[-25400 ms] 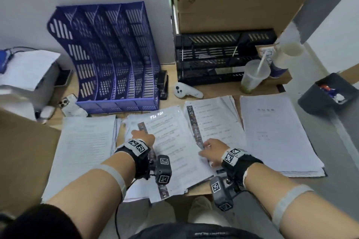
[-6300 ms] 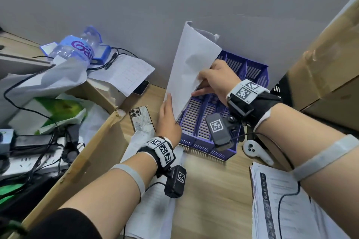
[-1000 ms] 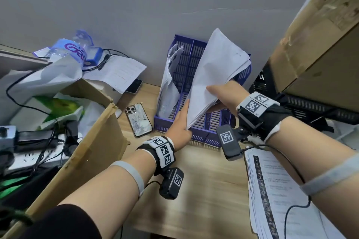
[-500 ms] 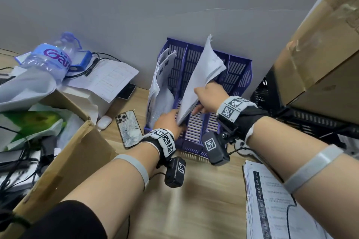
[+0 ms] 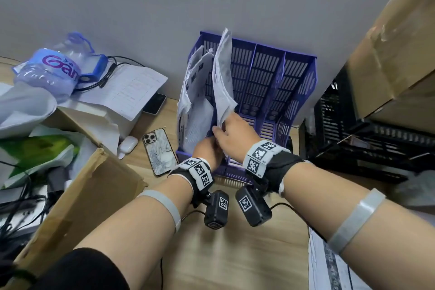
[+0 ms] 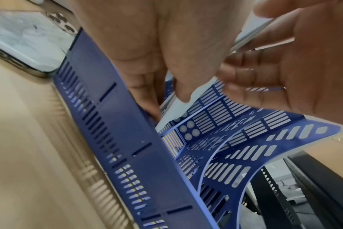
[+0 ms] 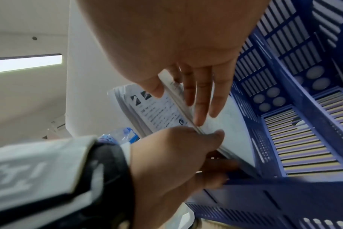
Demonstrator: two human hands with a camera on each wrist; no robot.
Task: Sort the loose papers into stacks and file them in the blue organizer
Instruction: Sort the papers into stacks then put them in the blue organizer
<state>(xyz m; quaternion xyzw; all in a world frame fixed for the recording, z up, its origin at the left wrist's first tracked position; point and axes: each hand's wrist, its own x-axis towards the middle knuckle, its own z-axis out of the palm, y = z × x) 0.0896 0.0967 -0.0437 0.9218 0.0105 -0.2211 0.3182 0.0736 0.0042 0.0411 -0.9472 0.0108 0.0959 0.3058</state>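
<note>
At centre frame, the paper stack [image 5: 222, 82] has dropped from above into the blue organizer [image 5: 270, 92]'s 2nd slot since 1 second ago; right hand [image 5: 235, 135] and left hand [image 5: 208, 152] both pinch its lower edge, filing nearly done.

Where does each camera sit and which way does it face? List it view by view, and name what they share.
Head: worn on the head, looking forward and down at the blue organizer; both forearms, left hand and right hand show.
Left wrist: looks along the left hand at the organizer's front wall, a phone beside it; the right hand shows too.
Right wrist: looks along the right hand at the paper stack entering a slot; the left hand pinches its edge.
Shared: organizer, papers, both hands.
</note>
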